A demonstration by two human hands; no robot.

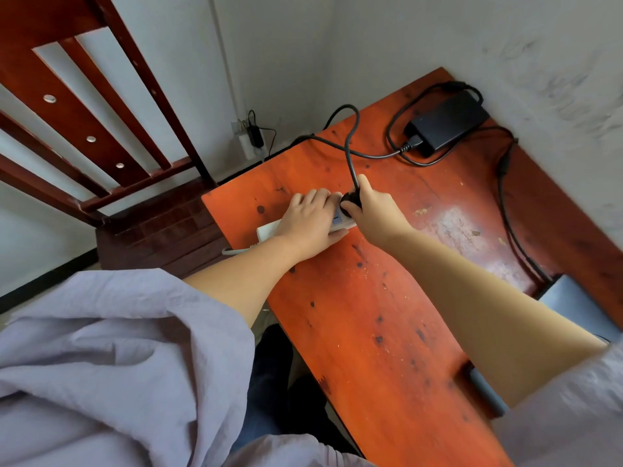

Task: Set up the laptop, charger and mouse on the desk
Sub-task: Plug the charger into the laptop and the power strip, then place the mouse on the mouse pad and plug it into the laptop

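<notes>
A white power strip (268,229) lies near the left edge of the orange wooden desk (364,315). My left hand (308,219) lies over the strip, fingers and thumb curled round it. My right hand (369,205) grips a black plug (347,201) at the strip's right end. The plug's black cable (350,143) loops back to the black charger brick (448,121) in the desk's far corner. A thinner cable (505,203) runs from the brick along the right side to the grey laptop (573,305), whose corner shows behind my right forearm.
A red-brown wooden frame (84,112) with slats stands left of the desk. A wall socket (247,134) with a black adapter sits low on the white wall behind. A small grey object (485,389) lies by the desk's near right edge, partly hidden by my arm.
</notes>
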